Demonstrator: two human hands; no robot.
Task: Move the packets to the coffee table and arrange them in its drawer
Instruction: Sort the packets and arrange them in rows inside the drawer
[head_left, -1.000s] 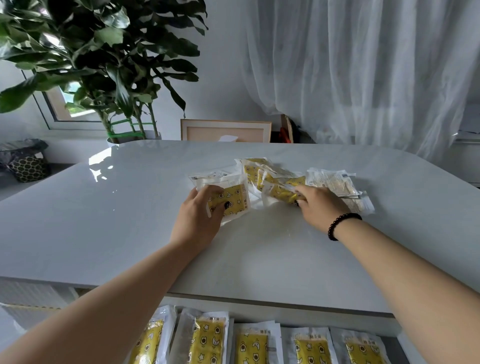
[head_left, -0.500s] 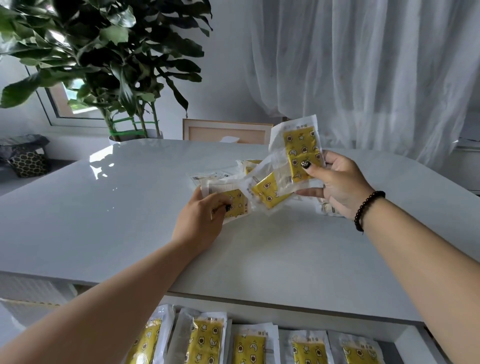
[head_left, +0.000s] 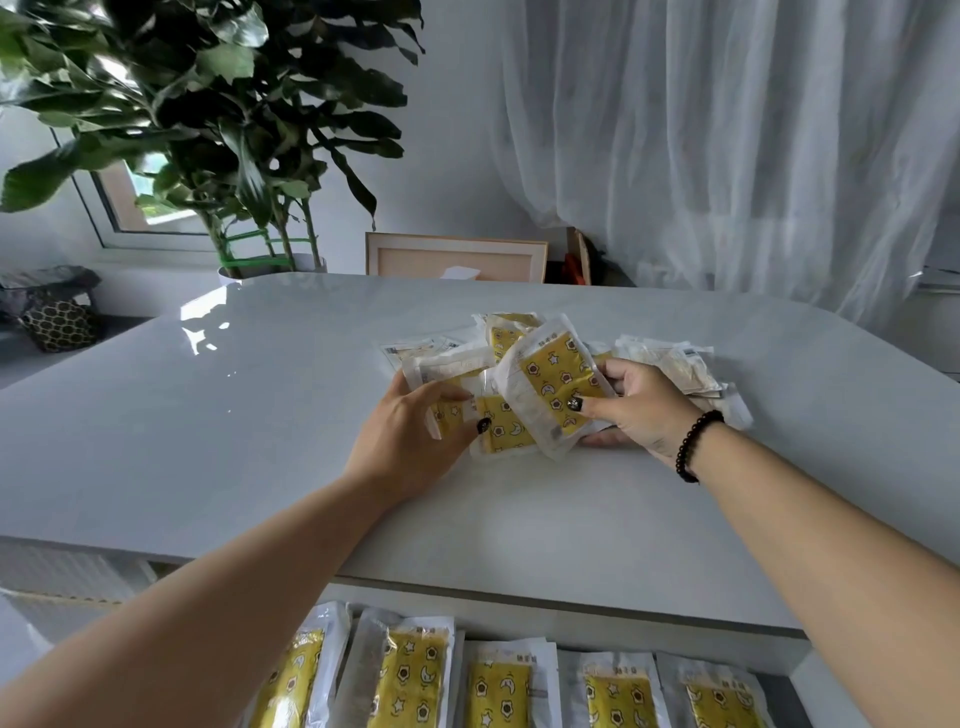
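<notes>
Your right hand (head_left: 636, 410) pinched a yellow packet (head_left: 556, 387), thumb on its face, tilted above the loose pile (head_left: 670, 364) at the middle of the coffee table (head_left: 208, 441). Your left hand (head_left: 415, 441) curled its fingers round a second packet (head_left: 501, 423) lying flat just to the left. In the open drawer (head_left: 810, 670) at the near edge, five filed packets (head_left: 498, 686) stood in a row. By this showing the work was partly done: the pile remained to be filed.

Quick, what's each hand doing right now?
Left hand: gripping a flat packet on the table.
Right hand: pinching a tilted packet.
</notes>
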